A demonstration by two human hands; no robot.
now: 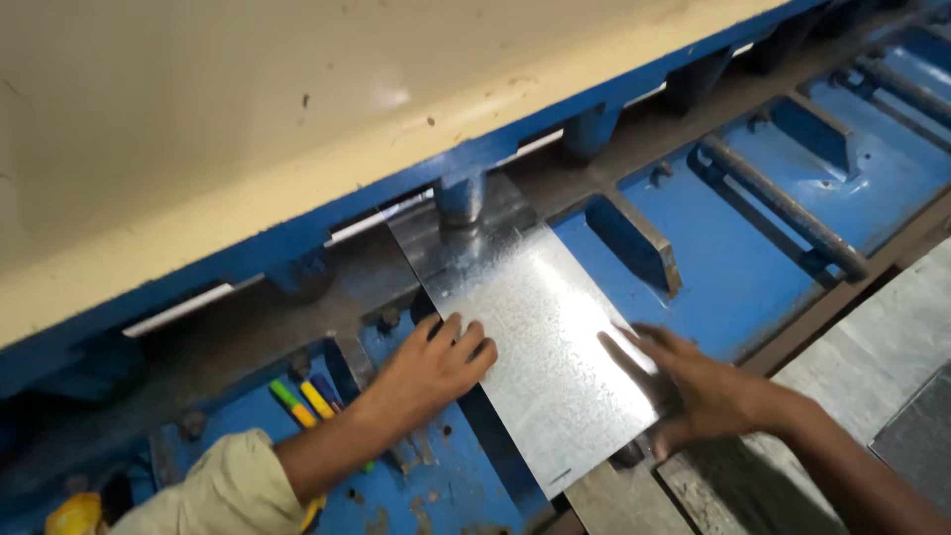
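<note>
A rectangular sheet of shiny galvanized metal (530, 337) is laid flat on the blue steel surface (733, 258) of a shearing machine, near the middle of the view. Its far end, toward 11 o'clock, is tucked beneath a grey cylindrical hold-down clamp (461, 196) under the machine's cream-coloured guard with blue lower edge (248, 129).

The left hand (436, 367) is pressed palm-down at 9 o'clock of the sheet, fingers spread flat over its left edge, nothing being gripped. The right hand (693, 386), slightly blurred, is laid on the sheet's right edge at 4 o'clock; whether the edge is pinched or only pushed cannot be told.

Yellow, green and blue marker pens (307, 396) are seen at 8 o'clock, just beyond the left wrist. A grey metal sheet (872, 367) lies at 3 o'clock.
</note>
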